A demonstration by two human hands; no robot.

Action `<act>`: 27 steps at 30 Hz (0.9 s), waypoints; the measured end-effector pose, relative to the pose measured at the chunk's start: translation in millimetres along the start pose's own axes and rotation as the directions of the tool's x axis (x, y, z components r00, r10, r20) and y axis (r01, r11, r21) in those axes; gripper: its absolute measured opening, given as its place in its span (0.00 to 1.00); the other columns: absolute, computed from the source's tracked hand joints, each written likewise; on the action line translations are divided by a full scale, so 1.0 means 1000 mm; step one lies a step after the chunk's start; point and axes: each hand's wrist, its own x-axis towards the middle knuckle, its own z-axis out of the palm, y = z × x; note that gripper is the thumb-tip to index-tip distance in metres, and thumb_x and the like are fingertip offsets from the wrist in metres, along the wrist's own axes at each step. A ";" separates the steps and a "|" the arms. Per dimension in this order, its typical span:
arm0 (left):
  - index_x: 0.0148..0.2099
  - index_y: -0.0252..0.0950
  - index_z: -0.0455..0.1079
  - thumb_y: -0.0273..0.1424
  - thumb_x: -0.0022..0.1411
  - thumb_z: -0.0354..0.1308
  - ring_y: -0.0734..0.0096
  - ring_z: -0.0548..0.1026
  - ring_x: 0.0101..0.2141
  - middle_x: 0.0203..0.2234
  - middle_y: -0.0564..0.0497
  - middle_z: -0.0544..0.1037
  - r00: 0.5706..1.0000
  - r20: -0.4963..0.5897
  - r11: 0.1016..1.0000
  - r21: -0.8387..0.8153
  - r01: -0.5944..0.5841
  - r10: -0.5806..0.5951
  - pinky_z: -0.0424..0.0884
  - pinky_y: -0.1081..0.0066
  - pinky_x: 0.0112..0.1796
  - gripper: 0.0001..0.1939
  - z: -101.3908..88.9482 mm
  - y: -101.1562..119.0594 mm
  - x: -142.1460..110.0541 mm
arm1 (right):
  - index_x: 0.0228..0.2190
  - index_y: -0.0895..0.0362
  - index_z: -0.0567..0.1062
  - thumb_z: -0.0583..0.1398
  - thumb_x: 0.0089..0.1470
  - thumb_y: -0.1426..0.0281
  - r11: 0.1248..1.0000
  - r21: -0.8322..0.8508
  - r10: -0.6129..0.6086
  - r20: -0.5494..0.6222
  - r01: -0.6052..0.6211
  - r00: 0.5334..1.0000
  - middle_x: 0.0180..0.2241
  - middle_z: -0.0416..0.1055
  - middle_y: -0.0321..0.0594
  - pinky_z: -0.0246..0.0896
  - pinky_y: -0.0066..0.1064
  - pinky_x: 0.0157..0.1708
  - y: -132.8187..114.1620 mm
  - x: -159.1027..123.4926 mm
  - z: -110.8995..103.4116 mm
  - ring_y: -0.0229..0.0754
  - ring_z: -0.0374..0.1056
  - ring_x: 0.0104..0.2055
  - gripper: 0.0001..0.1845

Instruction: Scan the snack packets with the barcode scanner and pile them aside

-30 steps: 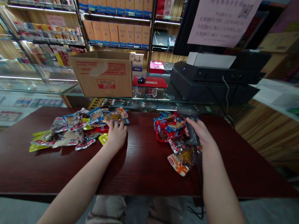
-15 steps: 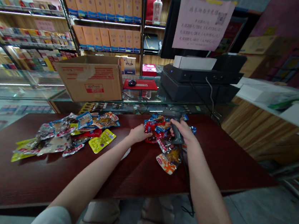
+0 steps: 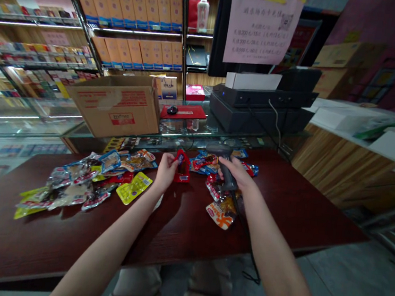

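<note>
Between the fingers of my left hand (image 3: 166, 172) is a red snack packet (image 3: 183, 168), held upright just above the table. My right hand (image 3: 236, 172) is wrapped round the handle of a dark barcode scanner (image 3: 228, 176), whose head points left toward that packet. Beneath and around the scanner lies a pile of snack packets (image 3: 205, 162) in blue, red and clear wrapping, with an orange and white packet (image 3: 219, 215) at its near edge. On the left, a larger heap of snack packets (image 3: 75, 184) spreads out, a yellow packet (image 3: 133, 188) at its right end.
A cardboard box (image 3: 116, 110) stands open on the glass counter behind the dark red table (image 3: 188, 232). Right of it are a mouse (image 3: 172, 110) on a red mat and a cash drawer (image 3: 258, 117) below a monitor. The scanner's cable (image 3: 249, 242) hangs over the front edge.
My left hand has drawn a red packet out of the right-hand pile and moved it left, lifting it upright. My right hand keeps the scanner in nearly the same place.
</note>
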 end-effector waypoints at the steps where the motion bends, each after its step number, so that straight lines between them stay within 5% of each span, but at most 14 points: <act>1: 0.38 0.39 0.58 0.30 0.58 0.55 0.74 0.75 0.32 0.30 0.55 0.74 1.000 -0.023 0.998 -0.056 0.012 -0.014 0.72 0.71 0.38 0.08 -0.005 0.000 -0.002 | 0.34 0.57 0.71 0.67 0.47 0.56 1.000 -0.004 -0.011 0.025 0.011 1.000 0.19 0.70 0.33 0.58 0.25 0.16 0.000 -0.001 0.002 0.33 0.61 0.16 0.20; 8: 0.45 0.38 0.58 0.32 0.61 0.54 0.69 0.79 0.38 0.38 0.49 0.78 0.978 -0.079 0.949 -0.267 0.166 -0.194 0.75 0.64 0.44 0.11 -0.022 -0.009 -0.009 | 0.34 0.58 0.72 0.64 0.51 0.52 0.995 -0.093 0.055 0.262 -0.032 0.963 0.14 0.65 0.31 0.54 0.23 0.15 0.003 -0.010 0.017 0.33 0.59 0.14 0.22; 14: 0.50 0.38 0.59 0.25 0.63 0.50 0.70 0.75 0.51 0.50 0.44 0.74 0.980 -0.199 0.998 -0.061 -0.003 -0.009 0.70 0.66 0.54 0.13 -0.021 -0.007 -0.004 | 0.36 0.58 0.70 0.64 0.52 0.52 0.970 -0.227 0.167 0.369 -0.086 0.914 0.15 0.65 0.29 0.55 0.23 0.14 0.013 -0.012 0.027 0.32 0.58 0.14 0.22; 27: 0.50 0.38 0.63 0.26 0.62 0.51 0.68 0.75 0.47 0.46 0.45 0.74 0.960 -0.229 0.979 -0.088 -0.185 0.161 0.71 0.65 0.50 0.13 -0.022 -0.013 -0.002 | 0.33 0.57 0.67 0.65 0.51 0.50 0.972 -0.194 0.197 0.381 -0.130 0.903 0.15 0.62 0.28 0.54 0.23 0.14 0.014 -0.010 0.024 0.32 0.56 0.14 0.23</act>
